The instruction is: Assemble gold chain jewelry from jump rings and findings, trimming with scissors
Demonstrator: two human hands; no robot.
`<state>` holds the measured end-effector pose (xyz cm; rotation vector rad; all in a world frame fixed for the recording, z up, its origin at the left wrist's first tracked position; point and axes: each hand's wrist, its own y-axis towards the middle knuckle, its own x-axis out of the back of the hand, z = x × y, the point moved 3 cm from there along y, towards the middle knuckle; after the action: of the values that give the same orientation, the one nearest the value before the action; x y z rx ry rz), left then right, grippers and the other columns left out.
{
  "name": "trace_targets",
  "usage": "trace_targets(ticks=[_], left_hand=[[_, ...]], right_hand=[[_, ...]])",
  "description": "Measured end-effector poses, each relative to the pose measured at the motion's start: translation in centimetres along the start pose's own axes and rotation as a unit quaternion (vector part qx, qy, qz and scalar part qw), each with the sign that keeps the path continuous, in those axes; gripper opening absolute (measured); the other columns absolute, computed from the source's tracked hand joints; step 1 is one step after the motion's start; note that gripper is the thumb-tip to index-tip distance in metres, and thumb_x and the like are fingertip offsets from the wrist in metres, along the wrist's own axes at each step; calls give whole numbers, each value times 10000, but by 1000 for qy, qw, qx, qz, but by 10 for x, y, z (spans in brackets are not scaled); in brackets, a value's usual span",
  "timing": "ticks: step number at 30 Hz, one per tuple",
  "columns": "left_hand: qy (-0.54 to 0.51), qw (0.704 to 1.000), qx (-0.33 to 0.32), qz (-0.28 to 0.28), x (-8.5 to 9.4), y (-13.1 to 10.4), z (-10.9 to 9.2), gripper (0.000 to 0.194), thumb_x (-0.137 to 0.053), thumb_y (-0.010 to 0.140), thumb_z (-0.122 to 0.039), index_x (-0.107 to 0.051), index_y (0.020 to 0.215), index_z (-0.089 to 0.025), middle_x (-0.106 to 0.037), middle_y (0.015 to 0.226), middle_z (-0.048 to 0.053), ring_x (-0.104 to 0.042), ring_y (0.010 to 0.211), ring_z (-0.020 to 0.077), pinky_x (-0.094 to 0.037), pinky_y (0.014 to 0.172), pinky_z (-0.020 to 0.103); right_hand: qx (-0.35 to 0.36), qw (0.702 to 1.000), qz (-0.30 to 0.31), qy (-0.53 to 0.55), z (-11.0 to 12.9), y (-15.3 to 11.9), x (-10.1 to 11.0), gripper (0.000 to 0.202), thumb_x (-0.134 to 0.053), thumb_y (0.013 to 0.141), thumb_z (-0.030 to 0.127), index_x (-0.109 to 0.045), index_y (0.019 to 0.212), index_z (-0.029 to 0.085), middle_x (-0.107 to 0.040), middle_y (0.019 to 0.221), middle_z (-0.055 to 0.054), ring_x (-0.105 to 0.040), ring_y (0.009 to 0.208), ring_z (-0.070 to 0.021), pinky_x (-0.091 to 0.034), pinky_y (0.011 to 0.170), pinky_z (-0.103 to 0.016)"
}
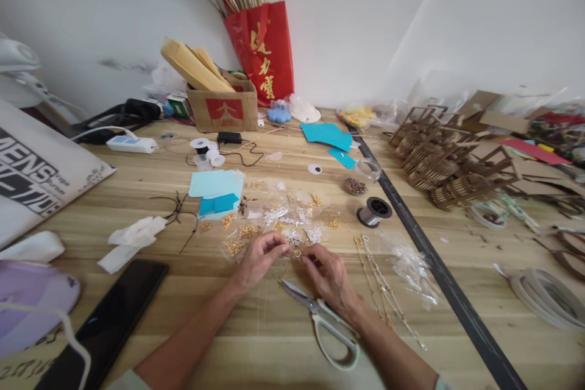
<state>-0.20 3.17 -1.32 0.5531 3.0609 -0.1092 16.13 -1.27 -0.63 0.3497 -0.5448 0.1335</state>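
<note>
Near the middle of the wooden table, my left hand [261, 258] pinches with thumb and forefinger beside a small gold ring [297, 253]. Close on the ring's other side, my right hand [326, 271] has its fingers curled together. Whatever thin piece the fingertips hold is too small to make out. Scissors [325, 323] with pale handles lie partly open, touching or just under my right forearm. Small bags of gold and silver beads [292, 219] spread beyond my hands. Gold and silver chains [379, 280] lie to the right, below a spool of wire [375, 212].
A black phone [114, 317] and white tissue [132, 242] lie at left. Blue sheets [217, 192] sit behind the beads. Farther back stand a cardboard box [223, 106] and a red bag [269, 49]. Small woven brown baskets [450, 158] and tape rolls [548, 298] are at right.
</note>
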Motion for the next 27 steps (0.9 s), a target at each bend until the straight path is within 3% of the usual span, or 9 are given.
trace_targets(ticks=[9, 15, 27], left_hand=[[-9, 1000, -7, 18, -2, 0, -1, 258, -656, 746, -383, -631, 724, -127, -683, 726, 51, -619, 702, 164, -489, 690, 284], [-13, 1000, -11, 8, -2, -1, 1, 256, -650, 754, -388, -617, 729, -135, -677, 720, 39, -618, 703, 159, -491, 691, 278], [-29, 999, -6, -13, -1, 0, 5, 245, -642, 761, -375, -605, 741, -134, -667, 708, 37, -611, 679, 151, -486, 673, 270]], right_hand=[[-15, 1000, 14, 4, -1, 0, -2, 157, -451, 907, 228, -601, 926, 186, -644, 772, -34, -571, 654, -146, -439, 601, -239], [-9, 1000, 18, 17, -3, -1, -4, 140, -453, 896, 236, -515, 1014, 191, -584, 682, 5, -492, 509, -113, -391, 473, -211], [-31, 999, 4, 14, -5, -2, -2, 156, -444, 912, 249, -485, 1055, 203, -563, 719, 6, -499, 518, -106, -397, 466, -202]])
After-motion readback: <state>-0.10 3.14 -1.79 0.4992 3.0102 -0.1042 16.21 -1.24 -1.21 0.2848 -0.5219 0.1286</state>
